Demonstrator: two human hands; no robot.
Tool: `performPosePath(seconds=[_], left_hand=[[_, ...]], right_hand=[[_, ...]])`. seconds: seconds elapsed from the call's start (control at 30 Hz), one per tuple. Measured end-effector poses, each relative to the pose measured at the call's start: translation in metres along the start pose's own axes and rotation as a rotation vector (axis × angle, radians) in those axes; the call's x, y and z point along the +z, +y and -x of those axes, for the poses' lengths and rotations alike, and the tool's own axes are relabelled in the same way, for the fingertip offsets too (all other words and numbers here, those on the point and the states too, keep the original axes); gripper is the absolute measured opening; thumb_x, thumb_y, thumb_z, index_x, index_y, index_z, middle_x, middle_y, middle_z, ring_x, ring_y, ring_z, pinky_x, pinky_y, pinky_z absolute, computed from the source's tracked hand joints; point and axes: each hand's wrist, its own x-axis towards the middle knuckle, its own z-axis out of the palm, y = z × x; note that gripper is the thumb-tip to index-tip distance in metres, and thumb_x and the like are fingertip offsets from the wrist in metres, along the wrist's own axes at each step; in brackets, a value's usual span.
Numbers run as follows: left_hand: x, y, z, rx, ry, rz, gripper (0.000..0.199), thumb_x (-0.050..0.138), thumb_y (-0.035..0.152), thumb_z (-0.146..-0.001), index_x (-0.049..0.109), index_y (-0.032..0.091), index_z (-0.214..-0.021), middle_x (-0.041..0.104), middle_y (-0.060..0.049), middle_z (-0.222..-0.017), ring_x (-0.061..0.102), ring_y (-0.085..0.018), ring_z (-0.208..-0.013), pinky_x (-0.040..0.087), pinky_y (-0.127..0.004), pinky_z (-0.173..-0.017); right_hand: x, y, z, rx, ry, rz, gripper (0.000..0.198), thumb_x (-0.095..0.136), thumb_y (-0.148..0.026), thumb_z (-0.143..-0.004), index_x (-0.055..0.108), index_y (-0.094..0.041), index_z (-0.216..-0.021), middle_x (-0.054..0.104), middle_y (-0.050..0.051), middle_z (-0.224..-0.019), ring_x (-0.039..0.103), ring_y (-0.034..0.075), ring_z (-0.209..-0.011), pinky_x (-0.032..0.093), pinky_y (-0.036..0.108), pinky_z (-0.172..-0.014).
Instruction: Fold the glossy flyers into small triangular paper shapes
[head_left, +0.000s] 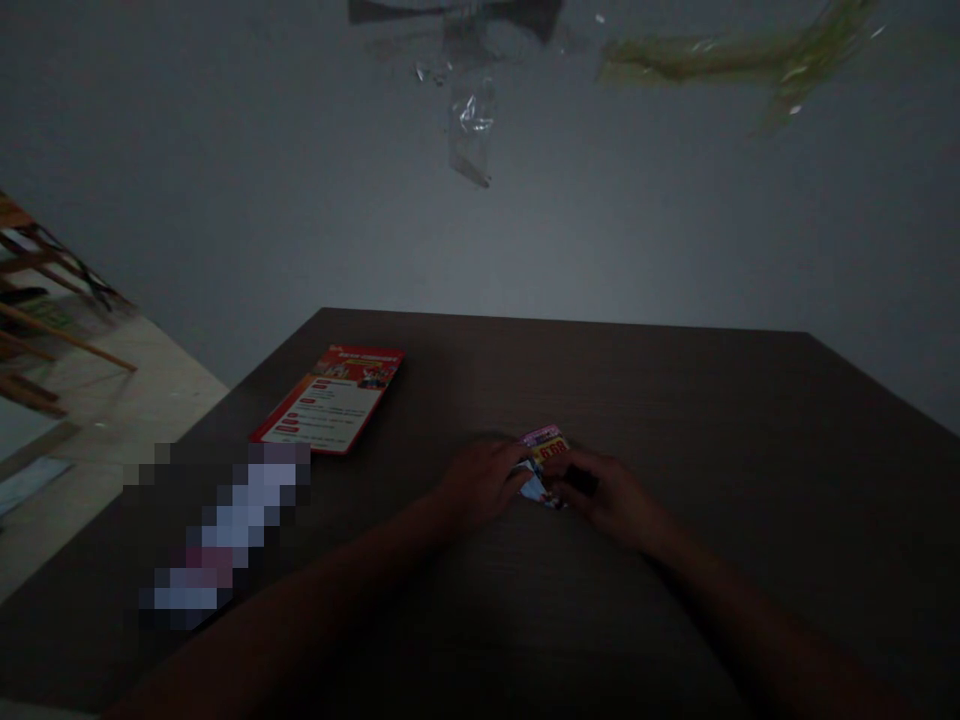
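A small printed paper (553, 450), with purple and yellow at the top and large red numerals, lies at the middle of the dark table. Its lower part shows light blue and seems creased or folded. My left hand (480, 480) grips the left edge, thumb below and fingers above. At the right edge, the thumb and fingers of my right hand (611, 498) are closed on the paper. The fingers hide parts of both sides, and dim light blurs the detail.
On the table (675, 390), a red and white printed leaflet or stack (334, 400) lies to the left. Nearer is a pixelated pale item (240, 520). Behind the table rises a wall (525, 240) with tape remnants. Wooden furniture (60, 330) stands on the floor at far left.
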Motion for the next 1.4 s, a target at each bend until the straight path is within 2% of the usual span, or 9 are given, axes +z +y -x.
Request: performPosePath(seconds=[0.2,0.47,0.7,0.9,1.4], left_hand=[[0.002,-0.001,-0.002,0.033,-0.009,-0.032,0.024,0.041,0.033,-0.09,0.054,0.018,-0.103,0.064,-0.008,-0.097,0.06,-0.02,-0.086,0.046,-0.033,-0.075],[0.002,0.001,-0.006,0.021,-0.041,-0.049,0.022,0.041,0.03,-0.09,0.054,0.017,-0.103,0.063,-0.007,-0.099,0.059,-0.02,-0.087,0.046,-0.033,-0.075],[0.0,-0.005,-0.001,-0.069,0.01,0.04,0.024,0.044,0.034,-0.087,0.055,0.018,-0.102,0.064,-0.004,-0.088,0.059,-0.016,-0.077,0.044,-0.028,-0.069],[-0.005,-0.003,-0.002,-0.076,0.018,-0.095,0.028,0.044,0.037,-0.086,0.06,0.017,-0.074,0.058,-0.004,-0.071,0.053,-0.016,-0.068,0.04,-0.027,-0.063],[-0.003,-0.001,-0.009,-0.082,-0.051,-0.205,0.032,0.04,0.039,-0.087,0.062,0.017,-0.078,0.061,-0.005,-0.075,0.056,-0.018,-0.068,0.04,-0.028,-0.061]], right_hand=[[0.001,0.005,-0.001,0.039,-0.024,-0.004,0.01,0.06,-0.019,-0.075,0.063,-0.022,-0.085,0.067,0.002,-0.085,0.063,0.017,-0.079,0.049,0.031,-0.073],[0.001,0.005,0.0,0.067,-0.056,-0.01,0.009,0.063,-0.02,-0.074,0.062,-0.021,-0.083,0.065,0.001,-0.085,0.061,0.016,-0.077,0.048,0.028,-0.07],[0.002,0.007,0.0,0.108,-0.051,0.007,0.011,0.063,-0.021,-0.073,0.062,-0.021,-0.084,0.064,0.001,-0.082,0.06,0.015,-0.072,0.047,0.027,-0.065],[0.004,0.011,0.0,0.092,-0.044,-0.001,0.011,0.063,-0.022,-0.072,0.062,-0.02,-0.084,0.064,0.001,-0.083,0.06,0.016,-0.073,0.047,0.027,-0.065],[-0.003,0.009,0.0,0.079,-0.105,-0.071,0.013,0.059,-0.017,-0.075,0.061,-0.021,-0.087,0.065,0.002,-0.087,0.061,0.017,-0.08,0.049,0.031,-0.073]])
